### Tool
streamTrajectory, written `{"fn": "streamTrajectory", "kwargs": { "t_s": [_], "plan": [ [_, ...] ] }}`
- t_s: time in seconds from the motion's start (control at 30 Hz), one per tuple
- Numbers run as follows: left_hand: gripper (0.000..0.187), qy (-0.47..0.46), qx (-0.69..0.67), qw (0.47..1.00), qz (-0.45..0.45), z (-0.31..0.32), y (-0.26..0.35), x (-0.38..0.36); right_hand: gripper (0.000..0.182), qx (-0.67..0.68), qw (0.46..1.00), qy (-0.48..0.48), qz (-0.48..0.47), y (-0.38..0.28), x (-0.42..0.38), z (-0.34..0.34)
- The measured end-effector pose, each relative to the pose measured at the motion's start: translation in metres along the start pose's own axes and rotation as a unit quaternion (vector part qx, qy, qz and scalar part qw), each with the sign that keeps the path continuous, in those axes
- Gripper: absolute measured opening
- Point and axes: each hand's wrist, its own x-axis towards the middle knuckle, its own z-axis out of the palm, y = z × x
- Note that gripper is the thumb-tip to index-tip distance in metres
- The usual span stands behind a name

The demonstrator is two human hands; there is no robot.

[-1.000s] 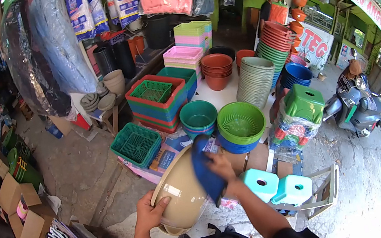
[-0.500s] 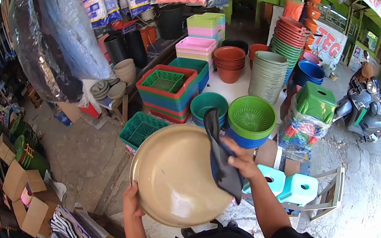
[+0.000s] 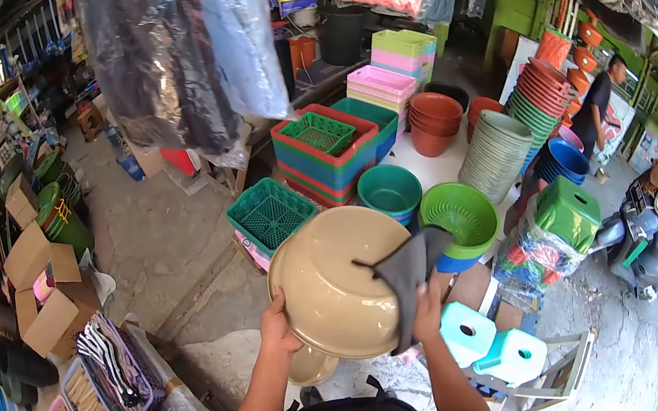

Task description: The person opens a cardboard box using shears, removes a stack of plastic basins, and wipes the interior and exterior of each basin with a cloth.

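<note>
A large glossy tan plastic basin (image 3: 338,264) is held tilted in front of me, its rounded outer side and base in view. My left hand (image 3: 277,324) grips its left rim, thumb on the near face. At the right side, my right hand (image 3: 425,314) grips a dark grey cloth (image 3: 412,274) that drapes against the basin and hides part of its edge. Below the basin, near my feet, a smaller patch of another tan basin (image 3: 313,367) shows.
Green baskets (image 3: 269,214), stacked red and blue crates (image 3: 316,175) and green colanders (image 3: 460,216) stand just ahead. Turquoise stools (image 3: 467,331) sit low at the right, an open carton (image 3: 49,294) at the left. A person (image 3: 599,105) stands at the far right, beyond a motorbike (image 3: 656,229).
The basin has turned so more of its side and base shows, and the cloth has shifted along its right edge. My view has swung left, and a person has come into sight at far right.
</note>
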Motion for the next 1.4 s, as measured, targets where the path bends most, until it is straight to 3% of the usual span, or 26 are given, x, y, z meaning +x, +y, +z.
{"fn": "streamTrajectory", "kwargs": {
  "t_s": [0.03, 0.1, 0.17, 0.23, 0.27, 0.37, 0.4, 0.5, 0.53, 0.6, 0.63, 0.7, 0.73, 0.77, 0.83, 0.87, 0.97, 1.0, 1.1, 1.23, 1.3, 1.33, 1.4],
  "plan": [
    [0.046, 0.017, 0.001, 1.0, 0.018, 0.007, -0.001, 0.001, 0.071, -0.07, 0.99, 0.007, -0.12, -0.017, -0.01, 0.0],
    [0.045, -0.001, -0.012, 1.0, 0.02, 0.018, 0.001, 0.002, 0.072, -0.149, 0.972, -0.015, -0.178, -0.095, -0.028, -0.004],
    [0.045, -0.015, -0.03, 0.999, 0.027, 0.025, -0.002, -0.001, 0.077, -0.192, 0.967, -0.062, -0.152, -0.091, -0.015, -0.002],
    [0.045, 0.03, -0.014, 0.999, 0.042, 0.034, 0.001, -0.005, 0.086, -0.03, 0.994, -0.008, -0.107, -0.091, 0.004, -0.003],
    [0.045, 0.028, -0.016, 0.998, 0.05, 0.031, 0.004, -0.003, 0.086, -0.027, 0.993, -0.011, -0.114, -0.096, 0.003, 0.001],
    [0.043, 0.017, -0.021, 0.999, 0.044, 0.027, 0.001, 0.001, 0.081, -0.191, 0.946, -0.024, -0.261, -0.121, -0.026, 0.008],
    [0.043, 0.025, -0.025, 0.998, 0.045, 0.032, 0.0, -0.001, 0.077, -0.247, 0.915, -0.11, -0.3, -0.131, -0.029, 0.008],
    [0.043, 0.028, -0.046, 0.997, 0.056, 0.027, -0.006, 0.003, 0.079, -0.227, 0.922, -0.084, -0.301, -0.129, -0.01, 0.009],
    [0.042, 0.039, -0.035, 0.997, 0.063, 0.029, -0.008, 0.002, 0.074, -0.161, 0.955, -0.044, -0.245, -0.125, -0.002, 0.009],
    [0.04, 0.064, -0.027, 0.995, 0.074, 0.034, -0.012, 0.0, 0.069, -0.194, 0.941, -0.04, -0.273, -0.122, -0.008, 0.016],
    [0.04, 0.063, -0.031, 0.995, 0.076, 0.031, -0.014, 0.002, 0.064, -0.228, 0.927, -0.032, -0.295, -0.121, -0.013, 0.019],
    [0.038, 0.075, 0.009, 0.993, 0.095, 0.024, -0.02, 0.006, 0.041, -0.296, 0.86, -0.162, -0.382, -0.131, -0.031, 0.022],
    [0.035, 0.183, 0.141, 0.967, 0.111, 0.032, -0.017, -0.005, 0.04, -0.297, 0.841, -0.159, -0.423, -0.132, -0.031, 0.022],
    [0.035, 0.182, 0.142, 0.967, 0.109, 0.035, -0.02, -0.007, 0.039, -0.298, 0.82, -0.157, -0.463, -0.135, -0.029, 0.023],
    [0.033, 0.082, 0.027, 0.986, 0.144, 0.04, -0.028, -0.01, 0.04, -0.256, 0.875, -0.14, -0.386, -0.148, -0.012, 0.018],
    [0.035, 0.09, 0.049, 0.982, 0.159, 0.045, -0.03, -0.013, 0.038, -0.209, 0.918, -0.102, -0.321, -0.15, -0.005, 0.02],
    [0.038, 0.069, 0.096, 0.977, 0.177, 0.035, -0.037, -0.014, 0.045, -0.307, 0.889, -0.174, -0.293, -0.161, -0.011, 0.02],
    [0.038, 0.046, 0.095, 0.98, 0.17, 0.031, -0.034, -0.018, 0.053, -0.295, 0.843, -0.217, -0.395, -0.157, -0.015, 0.02],
    [0.027, 0.012, 0.122, 0.977, 0.174, 0.022, -0.033, -0.027, 0.054, -0.246, 0.841, -0.243, -0.416, -0.169, -0.003, 0.009],
    [0.029, -0.028, 0.201, 0.964, 0.175, 0.023, -0.025, -0.054, 0.061, -0.104, 0.974, -0.11, -0.169, -0.139, 0.051, -0.002],
    [0.035, -0.061, 0.177, 0.972, 0.142, 0.019, -0.017, -0.06, 0.061, -0.105, 0.979, -0.12, -0.126, -0.078, 0.06, 0.002],
    [0.036, -0.061, 0.192, 0.965, 0.167, 0.022, -0.012, -0.062, 0.062, -0.102, 0.981, -0.135, -0.09, -0.06, 0.056, 0.002],
    [0.038, -0.048, 0.192, 0.959, 0.204, 0.021, -0.004, -0.06, 0.059, -0.01, 0.985, -0.155, 0.069, -0.046, 0.021, 0.01]
  ]
}}
